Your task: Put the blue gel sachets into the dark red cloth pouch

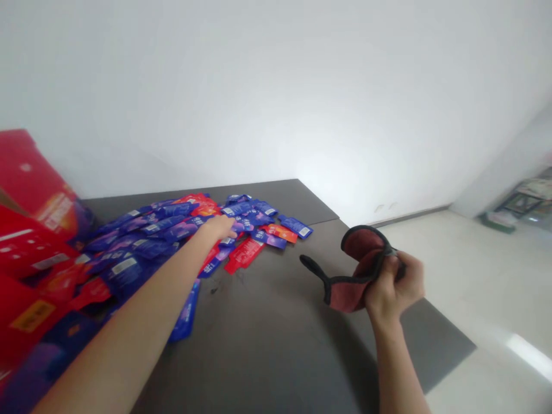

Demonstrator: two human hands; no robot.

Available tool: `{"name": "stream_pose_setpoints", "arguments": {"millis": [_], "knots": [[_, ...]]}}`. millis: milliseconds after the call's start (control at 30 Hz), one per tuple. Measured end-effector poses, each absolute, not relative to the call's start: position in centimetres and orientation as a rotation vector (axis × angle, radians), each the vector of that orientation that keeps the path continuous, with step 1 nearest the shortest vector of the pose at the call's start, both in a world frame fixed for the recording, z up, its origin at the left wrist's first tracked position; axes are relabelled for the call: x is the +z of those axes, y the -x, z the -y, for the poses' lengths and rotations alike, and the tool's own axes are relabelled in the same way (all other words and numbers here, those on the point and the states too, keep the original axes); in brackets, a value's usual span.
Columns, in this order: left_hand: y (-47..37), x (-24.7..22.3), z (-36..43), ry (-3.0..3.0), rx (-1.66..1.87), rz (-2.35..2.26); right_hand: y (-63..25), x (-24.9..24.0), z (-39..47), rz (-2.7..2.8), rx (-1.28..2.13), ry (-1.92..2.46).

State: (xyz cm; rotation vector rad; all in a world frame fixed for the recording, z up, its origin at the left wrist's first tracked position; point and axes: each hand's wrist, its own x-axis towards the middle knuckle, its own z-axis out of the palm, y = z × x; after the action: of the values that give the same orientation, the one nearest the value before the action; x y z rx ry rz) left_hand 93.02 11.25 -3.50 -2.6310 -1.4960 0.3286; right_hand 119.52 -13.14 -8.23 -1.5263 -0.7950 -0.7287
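The maroon fabric piece (pixel 347 294) is held above the right part of the desk (pixel 267 339), clear of its surface. It is bent into curved sections, edged in black, and a narrow black strap (pixel 313 267) projects from it toward the left.

The right hand (pixel 394 287) is closed on the near right end of this piece, thumb pressed against the fabric and the other fingers curled behind. The grip appears firm, although the fingers' far side is hidden.

The left hand (pixel 223 226) is extended to the heap of packets (pixel 157 224), palm down with fingers bent and in contact with the packets near the heap's right part. Its fingertips are partly concealed and blurred; how far it is open, and whether a packet is gripped, cannot be determined.

The heap consists mostly of blue-purple packets, overlapping, with several red ones among them. A red packet (pixel 245 254) lies at the near right edge, and an orange packet (pixel 282 232) lies farther right. A loose blue packet (pixel 185 316) is beside the left forearm.

Red boxes (pixel 26 247) with printed panels occupy the left side, adjoining the heap. Behind the desk is a white wall (pixel 302 103); to the right, a pale floor (pixel 487 259) and a blurred shelf (pixel 528 198).
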Motion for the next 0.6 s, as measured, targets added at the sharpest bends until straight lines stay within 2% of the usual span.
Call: {"name": "stream_pose_setpoints", "arguments": {"millis": [133, 233, 367, 433, 600], "knots": [[-93.5, -3.5, -10.2, 2.544, 0.339, 1.473, -119.2, -8.0, 13.4, 0.850, -0.780, 1.511], [-93.7, -1.6, -7.6, 2.450, 0.264, 1.445, -118.9, -8.0, 13.4, 0.906, -0.791, 1.502], [-93.0, 2.4, -0.8, 2.327, 0.085, 1.386, -118.9, -7.9, 13.1, 0.958, -0.821, 1.485], [-92.3, 3.0, 3.8, 2.278, 0.029, 1.389, -118.9, -7.6, 13.0, 0.963, -0.837, 1.475], [-91.7, -2.5, 14.2, 2.411, 0.227, 1.511, -118.0, -6.5, 12.9, 1.026, -0.907, 1.403]]}}
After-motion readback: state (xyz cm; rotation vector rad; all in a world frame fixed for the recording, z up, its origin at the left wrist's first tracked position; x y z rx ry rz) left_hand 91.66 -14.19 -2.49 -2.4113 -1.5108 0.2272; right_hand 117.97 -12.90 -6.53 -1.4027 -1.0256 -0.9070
